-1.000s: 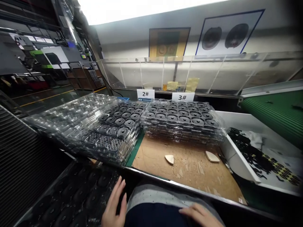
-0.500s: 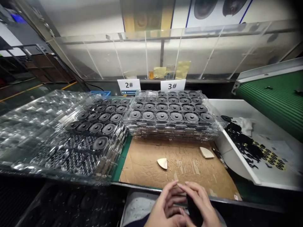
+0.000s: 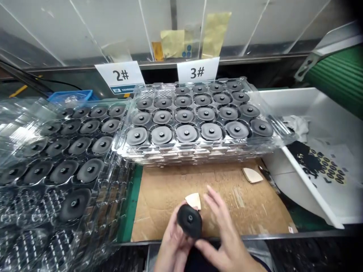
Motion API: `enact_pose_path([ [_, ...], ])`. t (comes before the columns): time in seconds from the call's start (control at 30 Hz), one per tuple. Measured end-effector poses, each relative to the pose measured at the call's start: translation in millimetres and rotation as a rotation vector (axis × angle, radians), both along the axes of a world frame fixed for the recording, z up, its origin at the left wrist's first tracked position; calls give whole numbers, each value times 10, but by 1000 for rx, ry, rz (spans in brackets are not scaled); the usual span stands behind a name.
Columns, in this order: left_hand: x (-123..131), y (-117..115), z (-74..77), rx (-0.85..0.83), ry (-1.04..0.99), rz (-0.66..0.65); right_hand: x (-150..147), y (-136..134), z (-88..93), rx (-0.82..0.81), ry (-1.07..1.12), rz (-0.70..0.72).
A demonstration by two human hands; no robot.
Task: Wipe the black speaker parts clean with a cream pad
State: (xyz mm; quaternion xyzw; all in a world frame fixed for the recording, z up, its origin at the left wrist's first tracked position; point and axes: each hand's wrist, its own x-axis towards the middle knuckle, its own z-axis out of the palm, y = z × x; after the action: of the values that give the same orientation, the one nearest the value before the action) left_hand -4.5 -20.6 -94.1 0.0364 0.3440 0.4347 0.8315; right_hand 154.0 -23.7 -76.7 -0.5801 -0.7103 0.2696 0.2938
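My left hand (image 3: 172, 241) is holding a black round speaker (image 3: 190, 221) from below, with the fingers curled up around its edge, and the speaker is tilted so its face with the small centre post looks up toward me. My right hand (image 3: 224, 238) is open, with the fingers spread, and it is very close to the lower side of the speaker, but I cannot tell if it really touches. Both hands are over the front edge of a brown cardboard sheet (image 3: 255, 211), and just behind the speaker lies a small cream triangular piece (image 3: 193, 200); a second one (image 3: 252, 175) is further right. Behind the cardboard stands a stack of clear plastic trays (image 3: 121, 145) below the "3#" card (image 3: 197, 70), and its top tray holds black speakers in rows, one in each pocket. On my left is another stack of clear trays (image 3: 28, 211) with the same speakers, near the "2#" card (image 3: 120, 76). On my right, a white bin (image 3: 309, 113) contains a crumpled white cloth (image 3: 295, 126) and a sheet with small black oval pieces (image 3: 329, 170).
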Motion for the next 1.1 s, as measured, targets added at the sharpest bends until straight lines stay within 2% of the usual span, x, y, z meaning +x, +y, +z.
enact_pose_path([
  [0.03,-49,44,4,-9,-7,39,18,26,-55,-22,-30,-77],
  [0.1,-132,128,7,-17,-23,107,42,73,-228,-50,-115,-128],
  [0.23,-237,238,13,-54,-63,182,-13,168,-602,-75,-182,8],
  [0.33,-270,273,9,-71,-85,189,-80,315,-668,-93,-147,12],
  [0.5,-265,327,-9,-44,-23,200,-111,518,-452,-125,-23,16],
  [0.67,-214,363,56,-46,39,213,-92,310,-367,-166,50,44],
  [0.77,-158,367,119,-43,68,190,-14,297,-294,-196,85,50],
  [0.83,-105,359,155,-19,88,163,25,387,-126,-201,117,-5],
  [0.93,-23,332,209,12,127,121,-11,526,264,-118,228,-86],
  [1.03,28,309,282,-13,133,54,-116,530,600,85,275,52],
  [1.1,54,305,341,-17,134,38,-155,495,714,117,229,175],
])
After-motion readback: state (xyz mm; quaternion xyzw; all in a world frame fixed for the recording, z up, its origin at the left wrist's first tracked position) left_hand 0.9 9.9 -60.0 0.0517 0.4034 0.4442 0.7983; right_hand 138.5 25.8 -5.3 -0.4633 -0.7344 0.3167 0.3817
